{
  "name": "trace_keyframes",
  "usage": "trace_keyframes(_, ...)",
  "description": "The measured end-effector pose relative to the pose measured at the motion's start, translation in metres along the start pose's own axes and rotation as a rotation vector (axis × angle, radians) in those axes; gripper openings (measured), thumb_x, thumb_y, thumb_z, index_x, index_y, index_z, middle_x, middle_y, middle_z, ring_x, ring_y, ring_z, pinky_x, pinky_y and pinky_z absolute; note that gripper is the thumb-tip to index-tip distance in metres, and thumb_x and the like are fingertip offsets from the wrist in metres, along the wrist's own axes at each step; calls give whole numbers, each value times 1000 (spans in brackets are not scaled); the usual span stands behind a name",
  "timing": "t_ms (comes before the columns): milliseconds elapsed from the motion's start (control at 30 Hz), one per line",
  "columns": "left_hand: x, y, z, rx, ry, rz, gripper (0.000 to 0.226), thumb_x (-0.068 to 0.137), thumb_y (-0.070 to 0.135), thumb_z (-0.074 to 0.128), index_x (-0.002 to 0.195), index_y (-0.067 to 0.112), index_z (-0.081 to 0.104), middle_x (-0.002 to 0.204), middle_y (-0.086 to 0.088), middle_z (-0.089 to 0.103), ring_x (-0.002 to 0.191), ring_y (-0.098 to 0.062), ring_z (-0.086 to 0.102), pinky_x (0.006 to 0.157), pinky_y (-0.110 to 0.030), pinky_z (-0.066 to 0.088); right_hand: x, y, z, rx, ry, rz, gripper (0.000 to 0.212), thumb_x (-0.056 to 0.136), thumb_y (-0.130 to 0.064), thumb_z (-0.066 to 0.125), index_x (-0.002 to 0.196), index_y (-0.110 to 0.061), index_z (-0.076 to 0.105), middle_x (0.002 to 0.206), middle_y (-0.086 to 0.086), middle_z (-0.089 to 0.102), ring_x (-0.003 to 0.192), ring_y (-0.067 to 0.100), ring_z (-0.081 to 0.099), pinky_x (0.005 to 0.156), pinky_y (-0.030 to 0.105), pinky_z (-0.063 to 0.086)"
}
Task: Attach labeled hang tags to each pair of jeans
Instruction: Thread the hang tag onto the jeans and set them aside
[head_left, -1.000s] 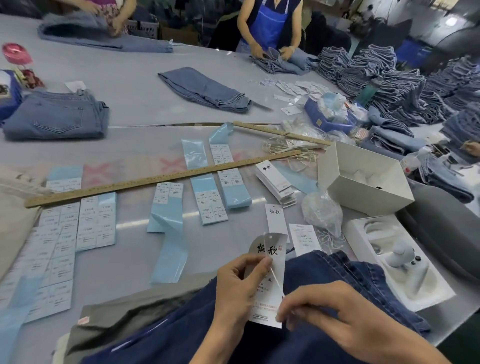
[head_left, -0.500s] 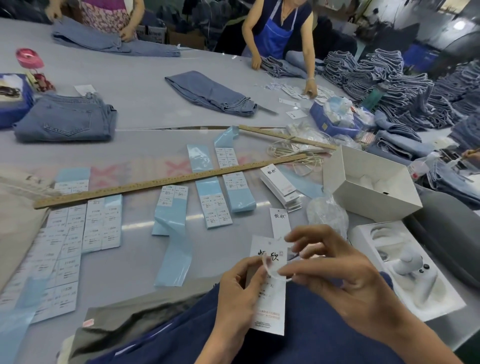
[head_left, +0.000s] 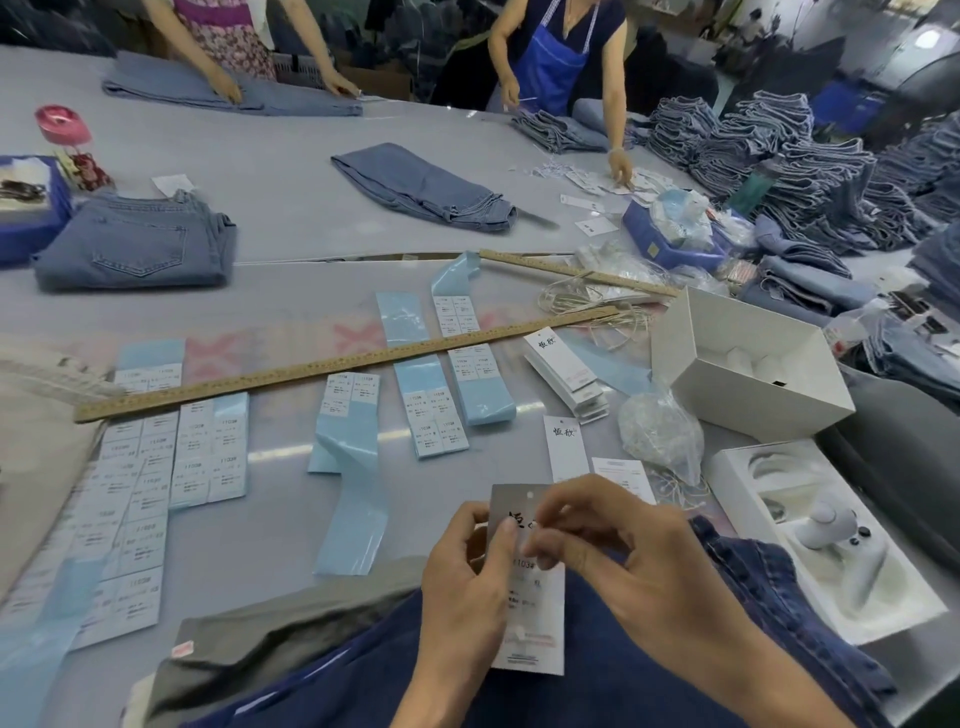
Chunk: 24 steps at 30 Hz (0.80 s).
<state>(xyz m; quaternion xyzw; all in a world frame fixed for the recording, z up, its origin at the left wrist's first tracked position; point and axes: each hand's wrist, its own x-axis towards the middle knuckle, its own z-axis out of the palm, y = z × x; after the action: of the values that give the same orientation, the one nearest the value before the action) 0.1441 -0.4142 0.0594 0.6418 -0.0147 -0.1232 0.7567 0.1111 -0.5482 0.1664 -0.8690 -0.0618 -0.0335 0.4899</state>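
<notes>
At the far left of the desk (head_left: 291, 197) lie sheets of printed size stickers (head_left: 124, 499), too many and too overlapped to count, with one folded pair of light jeans (head_left: 135, 249) behind them and one long wooden ruler (head_left: 332, 364) running across four pale blue backing strips (head_left: 353, 499); a second, shorter ruler (head_left: 576, 273) lies further back. Near the middle, the left hand (head_left: 462, 587) pinches one hang tag (head_left: 535, 613) by its left edge, holding it upright over the dark blue jeans (head_left: 623, 691) in the foreground, which reach to the near edge of the view. The right hand (head_left: 644, 566) has its grip narrowed to a fingertip pinch at the upper part of the tag, apparently on a thin loop of string that I cannot make out clearly. I judge the string could slip from the fingers, or miss the small punched hole near the top of the tag, because it is fine and the tag is steadied on one side only; the tag could also end up tied to itself and not to the jeans. To the right sit one small stack of blank tags (head_left: 571, 379), two loose tags on the desk, one clear bag of strings (head_left: 660, 431), and two open white boxes (head_left: 748, 364).
</notes>
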Motion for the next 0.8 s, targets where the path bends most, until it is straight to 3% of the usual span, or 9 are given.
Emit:
trace_keyframes(100,-6,8,-1,-23,46,72,10,99,28,66,89,28,67,83,-4,74,76,-20,71,69,-38,58,0,9,5,-102,61,3,9,88,-19,74,94,-26,73,87,-14,74,84,12,72,75,30,58)
trace_keyframes(200,-10,17,-3,-68,47,137,4,90,32,65,89,32,69,85,-3,74,77,-15,71,66,-28,57,1,12,9,-201,168,-4,10,86,-20,77,91,-28,74,87,-16,71,84,11,70,67,23,55)
trace_keyframes(367,-15,21,-6,-76,-59,166,36,96,18,64,119,46,65,99,3,77,88,-19,76,68,-26,60,4,15,14,-338,299,15,14,85,-17,78,88,-29,71,80,-18,67,72,12,65,60,22,52)
trace_keyframes(500,-17,23,-7,11,-101,221,40,95,17,60,120,48,65,107,9,75,90,-18,75,67,-26,60,7,15,19,-420,311,27,14,84,-18,79,86,-28,71,75,-18,64,69,11,63,58,22,50)
trace_keyframes(667,-17,21,-12,-13,-107,251,31,95,44,58,124,37,67,114,-5,73,102,-27,72,78,-35,61,8,16,20,-428,285,52,15,84,-15,79,87,-28,71,75,-19,63,72,8,63,61,24,52)
trace_keyframes(800,-15,22,-17,-20,-86,263,22,99,33,56,113,36,73,114,3,73,106,-18,70,83,-26,57,7,14,21,-463,227,43,14,85,-16,79,87,-28,71,77,-19,64,74,5,61,64,19,49)
